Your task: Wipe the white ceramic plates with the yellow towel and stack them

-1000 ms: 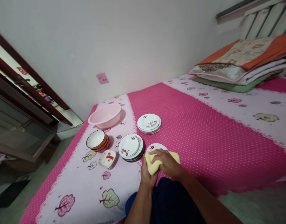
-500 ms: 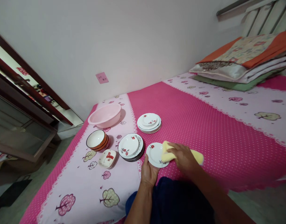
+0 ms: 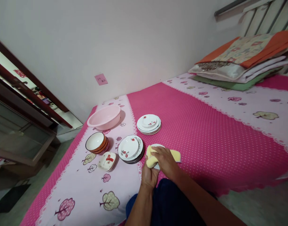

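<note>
My left hand (image 3: 149, 173) grips a small white plate (image 3: 157, 145) by its near left edge, just above my lap. Across the plate's face lies a yellow cloth (image 3: 175, 155), pressed there by my right hand (image 3: 164, 160), whose fingers are closed on it. Most of the plate is hidden under cloth and hand. Left of my hands stands a stack of dark-rimmed plates (image 3: 129, 149) with a flowered white plate on top. Farther off is a second stack of white plates (image 3: 149, 124).
Stacked orange bowls (image 3: 96, 142) and squarish white dishes (image 3: 107, 161) stand on the left of the bed, with a pink basin (image 3: 104, 117) behind them. Folded bedding and pillows (image 3: 240, 62) are piled at the far right. A wall (image 3: 134, 47) borders the bed's far side.
My right hand has moved left with the yellow cloth, from the plate's right edge to across its face. My left hand keeps its hold in about the same place.
</note>
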Demonstrator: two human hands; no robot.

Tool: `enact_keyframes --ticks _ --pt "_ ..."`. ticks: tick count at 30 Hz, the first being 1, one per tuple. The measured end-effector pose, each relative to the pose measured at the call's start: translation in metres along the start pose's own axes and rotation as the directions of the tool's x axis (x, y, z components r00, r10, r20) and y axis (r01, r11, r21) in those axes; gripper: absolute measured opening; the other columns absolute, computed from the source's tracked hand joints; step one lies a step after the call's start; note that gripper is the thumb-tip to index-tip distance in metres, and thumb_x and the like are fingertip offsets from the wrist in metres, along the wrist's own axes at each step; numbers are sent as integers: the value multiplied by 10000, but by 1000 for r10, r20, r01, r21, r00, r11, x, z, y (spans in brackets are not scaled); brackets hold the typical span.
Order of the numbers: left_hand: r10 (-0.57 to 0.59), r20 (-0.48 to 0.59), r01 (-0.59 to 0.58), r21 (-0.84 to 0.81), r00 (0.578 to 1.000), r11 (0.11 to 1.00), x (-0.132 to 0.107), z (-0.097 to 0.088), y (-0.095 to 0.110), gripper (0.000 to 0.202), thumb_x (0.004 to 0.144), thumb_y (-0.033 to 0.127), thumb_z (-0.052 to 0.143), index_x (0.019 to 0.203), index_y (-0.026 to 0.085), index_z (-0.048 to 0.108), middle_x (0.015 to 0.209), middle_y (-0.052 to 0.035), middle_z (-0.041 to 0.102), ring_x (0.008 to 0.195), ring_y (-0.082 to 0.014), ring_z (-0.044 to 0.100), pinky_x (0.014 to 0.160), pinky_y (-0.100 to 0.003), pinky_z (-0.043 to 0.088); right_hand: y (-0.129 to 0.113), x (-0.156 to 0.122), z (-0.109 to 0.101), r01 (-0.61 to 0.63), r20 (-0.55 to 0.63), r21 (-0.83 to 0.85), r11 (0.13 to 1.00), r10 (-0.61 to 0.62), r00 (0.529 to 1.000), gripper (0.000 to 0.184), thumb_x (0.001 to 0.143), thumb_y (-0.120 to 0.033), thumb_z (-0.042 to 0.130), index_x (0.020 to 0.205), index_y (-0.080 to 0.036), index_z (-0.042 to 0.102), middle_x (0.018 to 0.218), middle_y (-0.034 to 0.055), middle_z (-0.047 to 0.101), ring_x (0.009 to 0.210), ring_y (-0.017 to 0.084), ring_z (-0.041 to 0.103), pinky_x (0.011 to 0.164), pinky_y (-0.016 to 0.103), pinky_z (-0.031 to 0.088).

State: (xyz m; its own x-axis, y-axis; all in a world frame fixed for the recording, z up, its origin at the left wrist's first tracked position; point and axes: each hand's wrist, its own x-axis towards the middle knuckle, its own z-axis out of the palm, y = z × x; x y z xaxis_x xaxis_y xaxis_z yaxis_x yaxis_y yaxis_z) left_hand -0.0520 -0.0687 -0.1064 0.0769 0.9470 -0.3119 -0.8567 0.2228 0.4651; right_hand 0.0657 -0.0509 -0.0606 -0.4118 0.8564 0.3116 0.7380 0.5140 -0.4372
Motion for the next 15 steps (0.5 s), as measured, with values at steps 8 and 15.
enact_keyframes --ticks 8,15 --pt "-25 66 26 -12 998 1000 -1 8 0 473 1033 427 443 1423 194 576 1420 -143 639 1359 -295 549 1126 -505 441 16 -1 -18 -193 44 -125 973 200 979 353 924 -90 483 1170 -161 727 1413 143 627 1190 316 567 967 434 377" --pt "-40 57 42 -27 998 999 0 6 -2 489 1042 455 399 1423 202 573 1385 -136 666 1354 -293 558 1136 -527 430 18 -31 -28 -194 132 -120 974 209 969 347 881 -63 453 1021 -139 761 1245 179 703 1081 332 610 903 447 398"
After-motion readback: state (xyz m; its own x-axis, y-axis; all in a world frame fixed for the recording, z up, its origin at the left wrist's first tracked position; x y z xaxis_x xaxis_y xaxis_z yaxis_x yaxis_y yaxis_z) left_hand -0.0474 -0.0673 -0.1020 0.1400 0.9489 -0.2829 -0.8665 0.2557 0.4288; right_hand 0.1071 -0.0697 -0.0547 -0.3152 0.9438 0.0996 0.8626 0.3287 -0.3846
